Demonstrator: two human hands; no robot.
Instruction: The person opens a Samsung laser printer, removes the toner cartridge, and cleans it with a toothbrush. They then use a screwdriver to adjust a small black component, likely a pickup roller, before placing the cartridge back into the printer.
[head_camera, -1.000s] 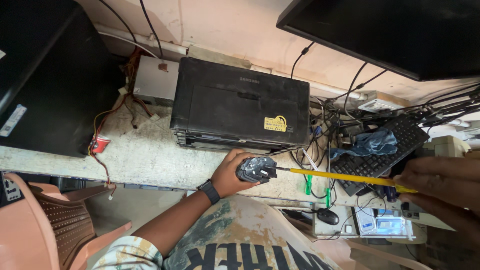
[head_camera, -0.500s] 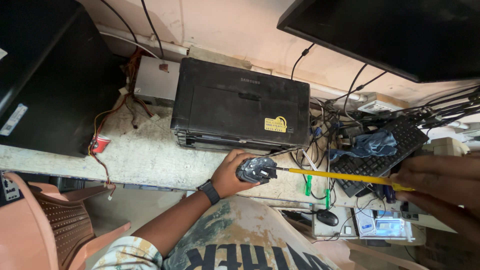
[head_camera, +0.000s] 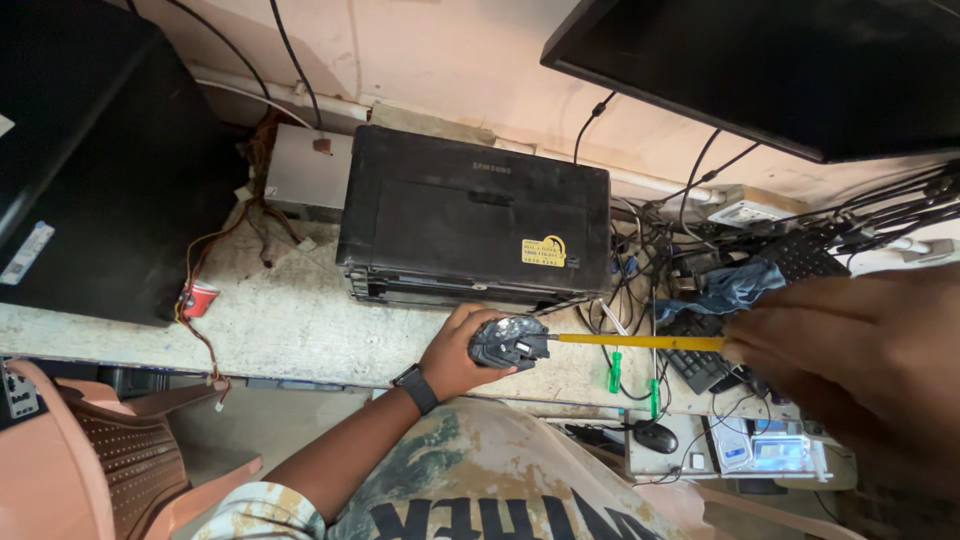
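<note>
Leftmost, a salmon plastic chair (head_camera: 90, 450) stands beside the worn concrete bench (head_camera: 290, 325), on which a black boxy printer (head_camera: 475, 225) sits. In front of it, the left hand (head_camera: 455, 352) is closed round a dusty black toner cartridge (head_camera: 510, 342), held over the bench edge, seemingly steadied for cleaning. A long yellow-handled brush (head_camera: 640, 342) meets the cartridge; the right hand (head_camera: 850, 370) grips its far end, blurred.
</note>
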